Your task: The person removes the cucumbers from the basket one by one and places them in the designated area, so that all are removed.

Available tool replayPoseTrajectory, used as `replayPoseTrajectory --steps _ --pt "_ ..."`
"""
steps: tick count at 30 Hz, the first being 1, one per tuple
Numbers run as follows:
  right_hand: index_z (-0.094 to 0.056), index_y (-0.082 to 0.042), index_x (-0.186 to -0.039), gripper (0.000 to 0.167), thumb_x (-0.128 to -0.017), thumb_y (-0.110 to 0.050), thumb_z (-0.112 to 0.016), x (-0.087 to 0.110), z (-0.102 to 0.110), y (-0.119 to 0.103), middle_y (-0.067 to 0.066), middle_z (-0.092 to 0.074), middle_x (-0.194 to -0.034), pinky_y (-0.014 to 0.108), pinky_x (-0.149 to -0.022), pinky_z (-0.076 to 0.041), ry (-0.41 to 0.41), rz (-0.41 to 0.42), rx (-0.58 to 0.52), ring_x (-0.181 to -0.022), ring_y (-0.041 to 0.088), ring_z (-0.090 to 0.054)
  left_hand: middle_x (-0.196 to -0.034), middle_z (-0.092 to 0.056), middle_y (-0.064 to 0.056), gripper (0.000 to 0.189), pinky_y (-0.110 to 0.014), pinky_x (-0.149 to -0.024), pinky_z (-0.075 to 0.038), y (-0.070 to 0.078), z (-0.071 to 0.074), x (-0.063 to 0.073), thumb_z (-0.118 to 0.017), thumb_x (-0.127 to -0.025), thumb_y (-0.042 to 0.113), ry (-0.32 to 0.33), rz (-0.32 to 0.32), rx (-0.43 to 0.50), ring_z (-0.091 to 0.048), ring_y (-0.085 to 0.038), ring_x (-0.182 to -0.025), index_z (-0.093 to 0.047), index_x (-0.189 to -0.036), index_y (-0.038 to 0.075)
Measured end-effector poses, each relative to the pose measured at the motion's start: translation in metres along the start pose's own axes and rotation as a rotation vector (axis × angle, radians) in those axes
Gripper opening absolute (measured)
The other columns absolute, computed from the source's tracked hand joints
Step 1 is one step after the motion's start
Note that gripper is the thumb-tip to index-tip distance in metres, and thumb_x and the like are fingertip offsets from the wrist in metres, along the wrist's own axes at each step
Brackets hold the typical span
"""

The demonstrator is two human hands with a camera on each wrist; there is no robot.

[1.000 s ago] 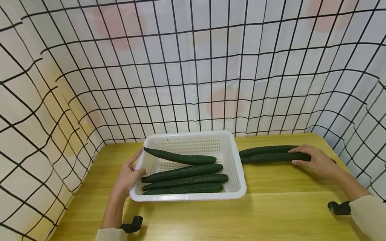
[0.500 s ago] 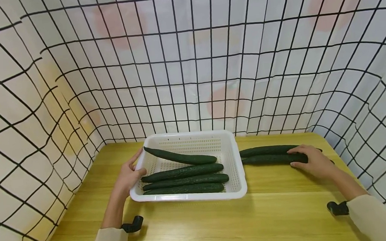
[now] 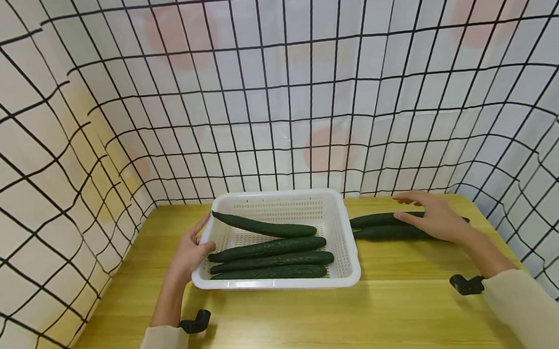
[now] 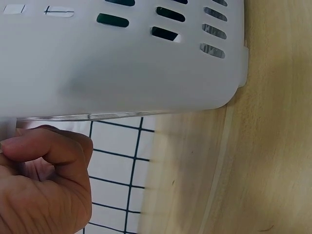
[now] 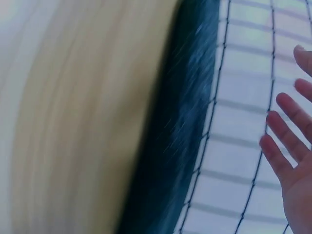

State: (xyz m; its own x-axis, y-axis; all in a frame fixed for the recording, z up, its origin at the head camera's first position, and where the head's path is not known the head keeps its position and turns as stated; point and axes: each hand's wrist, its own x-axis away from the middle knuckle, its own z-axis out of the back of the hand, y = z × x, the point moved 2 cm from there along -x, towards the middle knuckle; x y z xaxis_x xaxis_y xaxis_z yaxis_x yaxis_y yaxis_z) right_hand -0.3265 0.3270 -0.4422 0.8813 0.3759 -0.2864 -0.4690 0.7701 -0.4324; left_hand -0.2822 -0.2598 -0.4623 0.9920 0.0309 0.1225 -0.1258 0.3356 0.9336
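Observation:
A white plastic basket (image 3: 351, 240) holds several dark green cucumbers (image 3: 271, 260), the rearmost one slanting up to the left rim. My left hand (image 3: 189, 255) grips the basket's left rim, thumb on the inner side; in the left wrist view its fingers (image 4: 46, 146) are curled at the rim. Two more cucumbers (image 3: 387, 233) lie side by side on the table, right of the basket. Above them hovers my right hand (image 3: 433, 217), fingers spread and holding nothing. The right wrist view shows its fingers (image 5: 287, 134) extended, apart from a blurred cucumber (image 5: 178, 122).
The wooden table (image 3: 291, 327) meets a white wall covering with a black grid (image 3: 288, 102) at the back and on both sides. A black wrist camera mount (image 3: 465, 285) sticks out from the right wrist, another (image 3: 196, 322) from the left.
My right hand has come off the front cucumber outside the basket, rising and moving left with its fingers spreading. My left hand stays on the basket rim. The head view has shifted slightly.

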Motion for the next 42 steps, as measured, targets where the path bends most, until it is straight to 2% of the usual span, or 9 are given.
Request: replayPoseTrajectory --steps 5,11,16,23,25,32,38,42 --pt "-0.052 -0.011 -0.149 0.061 -0.098 -0.040 -0.068 -0.022 -0.008 -0.033 0.013 -0.058 -0.145 0.058 -0.104 -0.047 -0.029 0.038 -0.054 -0.128 0.038 -0.056 -0.139 -0.058 -0.033 0.086 -0.038 -0.075 -0.058 -0.002 0.000 0.001 -0.061 -0.090 0.005 0.006 -0.004 0.001 -0.060 -0.029 -0.105 -0.026 -0.164 0.034" --pt "-0.050 -0.013 -0.151 0.065 -0.096 -0.039 -0.071 -0.047 -0.010 -0.072 0.015 -0.057 -0.147 0.057 -0.106 -0.047 -0.035 0.077 -0.130 -0.129 0.036 -0.056 -0.140 -0.057 -0.030 0.086 -0.037 -0.076 -0.057 0.000 -0.001 0.003 -0.063 -0.090 0.007 0.014 -0.001 -0.004 -0.059 -0.029 -0.109 -0.029 -0.162 0.038" --pt "-0.047 -0.012 -0.153 0.068 -0.095 -0.038 -0.073 -0.067 -0.013 -0.103 0.015 -0.056 -0.148 0.056 -0.105 -0.048 -0.059 0.084 -0.175 -0.130 0.036 -0.056 -0.132 -0.062 -0.031 0.085 -0.037 -0.075 -0.057 0.000 -0.001 0.003 -0.064 -0.090 0.008 0.020 -0.003 0.000 -0.061 -0.027 -0.102 -0.029 -0.162 0.037" --pt "-0.051 -0.015 -0.151 0.065 -0.095 -0.040 -0.072 -0.092 -0.020 -0.147 0.011 -0.058 -0.146 0.051 -0.105 -0.050 -0.095 0.139 -0.230 -0.130 0.030 -0.056 -0.140 -0.057 -0.033 0.084 -0.040 -0.075 -0.059 0.001 -0.001 0.004 -0.061 -0.090 0.008 0.025 -0.004 -0.001 -0.061 -0.029 -0.107 -0.028 -0.163 0.035" --pt "-0.052 -0.014 -0.151 0.064 -0.096 -0.040 -0.071 -0.100 -0.024 -0.157 0.011 -0.058 -0.145 0.050 -0.105 -0.051 -0.103 0.165 -0.232 -0.129 0.030 -0.056 -0.137 -0.059 -0.033 0.084 -0.040 -0.075 -0.060 0.001 -0.001 0.003 -0.061 -0.090 0.008 0.029 -0.002 -0.007 -0.062 -0.029 -0.106 -0.029 -0.162 0.036" --pt "-0.053 -0.013 -0.149 0.061 -0.096 -0.037 -0.072 -0.123 -0.037 -0.182 0.012 -0.060 -0.142 0.048 -0.105 -0.051 -0.129 0.186 -0.284 -0.127 0.031 -0.057 -0.104 -0.067 -0.022 0.085 -0.036 -0.076 -0.057 0.000 -0.002 0.002 -0.065 -0.090 0.008 0.037 0.000 -0.031 -0.062 -0.026 -0.097 -0.031 -0.162 0.038" --pt "-0.055 -0.015 -0.147 0.059 -0.096 -0.037 -0.072 -0.140 -0.055 -0.198 0.009 -0.061 -0.140 0.047 -0.103 -0.052 -0.163 0.176 -0.306 -0.127 0.030 -0.058 -0.100 -0.066 -0.020 0.086 -0.035 -0.075 -0.057 -0.001 -0.002 0.002 -0.064 -0.088 0.006 0.053 0.000 -0.031 -0.062 -0.025 -0.094 -0.033 -0.161 0.037" --pt "-0.054 -0.014 -0.147 0.059 -0.096 -0.037 -0.072 -0.148 -0.070 -0.207 0.011 -0.060 -0.141 0.051 -0.104 -0.051 -0.202 0.167 -0.340 -0.128 0.032 -0.058 -0.099 -0.067 -0.021 0.085 -0.035 -0.074 -0.057 0.000 -0.002 0.002 -0.064 -0.088 0.006 0.059 0.003 -0.028 -0.063 -0.025 -0.092 -0.033 -0.161 0.038"
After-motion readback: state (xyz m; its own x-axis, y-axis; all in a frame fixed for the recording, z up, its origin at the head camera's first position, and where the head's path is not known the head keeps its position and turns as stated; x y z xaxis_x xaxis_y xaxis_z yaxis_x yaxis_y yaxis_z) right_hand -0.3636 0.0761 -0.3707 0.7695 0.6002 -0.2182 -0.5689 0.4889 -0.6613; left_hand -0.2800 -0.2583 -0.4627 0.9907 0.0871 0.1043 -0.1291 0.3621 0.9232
